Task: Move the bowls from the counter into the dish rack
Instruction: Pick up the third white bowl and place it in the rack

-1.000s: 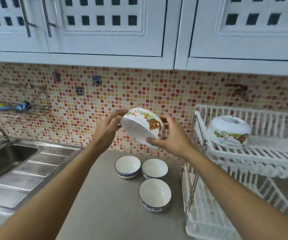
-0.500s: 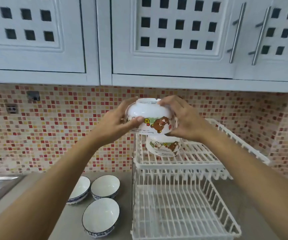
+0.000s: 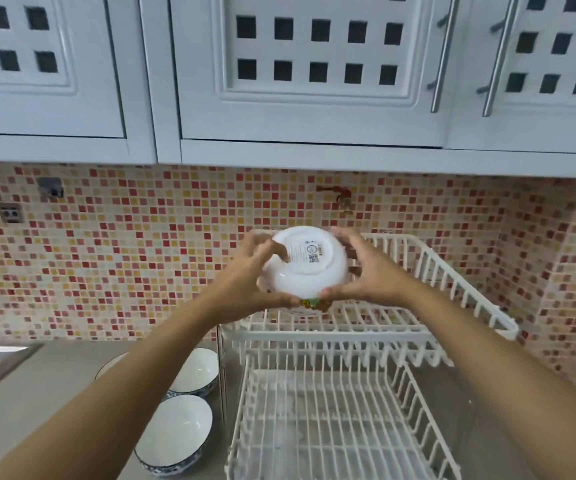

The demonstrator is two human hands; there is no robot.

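White cupboards and a red-and-yellow tiled wall stand behind a grey desk [image 3: 54, 386], where three blue-rimmed bowls [image 3: 175, 431] wait at the left beside a white two-shelf dish rack [image 3: 428, 344]. Half a second ago the cartoon bowl [image 3: 305, 268] was held above the rack's top shelf; now it is lower, upside down with its base showing. The left hand [image 3: 245, 282] and right hand [image 3: 366, 271] each keep a closed grip on its sides, so it seems nearly placed, with three bowls left.
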